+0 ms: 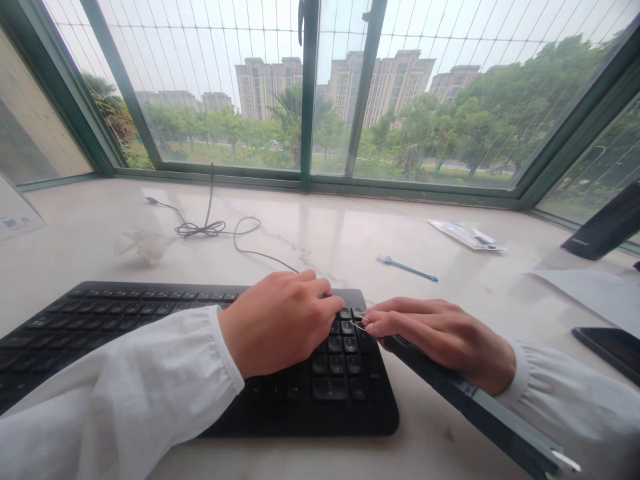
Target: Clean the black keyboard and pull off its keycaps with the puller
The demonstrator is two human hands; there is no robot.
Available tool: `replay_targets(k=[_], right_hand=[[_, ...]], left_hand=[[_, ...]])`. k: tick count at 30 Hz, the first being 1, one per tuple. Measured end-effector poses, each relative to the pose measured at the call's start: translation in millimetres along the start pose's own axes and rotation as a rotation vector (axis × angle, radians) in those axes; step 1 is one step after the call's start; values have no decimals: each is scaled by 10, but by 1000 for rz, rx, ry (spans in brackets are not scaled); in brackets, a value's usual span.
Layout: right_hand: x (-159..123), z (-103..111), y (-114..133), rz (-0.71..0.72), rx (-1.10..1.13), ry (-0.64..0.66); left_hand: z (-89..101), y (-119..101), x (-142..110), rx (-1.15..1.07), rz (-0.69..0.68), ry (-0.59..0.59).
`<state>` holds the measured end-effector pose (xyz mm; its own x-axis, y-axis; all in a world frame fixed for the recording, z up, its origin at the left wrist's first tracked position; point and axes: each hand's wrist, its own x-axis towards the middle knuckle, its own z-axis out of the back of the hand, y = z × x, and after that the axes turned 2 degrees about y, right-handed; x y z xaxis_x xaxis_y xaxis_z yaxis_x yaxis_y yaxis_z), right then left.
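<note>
Fingertips (379, 321) of right hand (440, 340) pinch thin silver wire (357, 326) just above matte black keycaps (336, 364); left hand (277, 323) curls narrow over rounded black keyboard (120, 320). Gathered white cotton sleeves (125, 393); polished veined stone sill (320, 240) beneath.

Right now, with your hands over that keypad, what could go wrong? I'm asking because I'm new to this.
The thin metal pin at the fingertips of your right hand sits right over the keys of the black keyboard, so a slip could scratch a key or drop it into a gap. Your left hand is close by and might get pricked. The long dark bar under your right hand lies along the keyboard's edge and might shift, jolting your grip.
</note>
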<state>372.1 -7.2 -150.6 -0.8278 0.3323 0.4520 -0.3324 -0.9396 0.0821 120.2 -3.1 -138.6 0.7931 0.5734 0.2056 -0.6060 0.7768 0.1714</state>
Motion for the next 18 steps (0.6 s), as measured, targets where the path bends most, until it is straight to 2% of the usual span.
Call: replay_targets(k=[14,18], right_hand=[[10,-24,11,149,-181,-45],[6,-21,2,87,-74,-23]], left_hand=[[-3,6,-2,-20,4,-2],[-6,2,-3,-13,5,-3]])
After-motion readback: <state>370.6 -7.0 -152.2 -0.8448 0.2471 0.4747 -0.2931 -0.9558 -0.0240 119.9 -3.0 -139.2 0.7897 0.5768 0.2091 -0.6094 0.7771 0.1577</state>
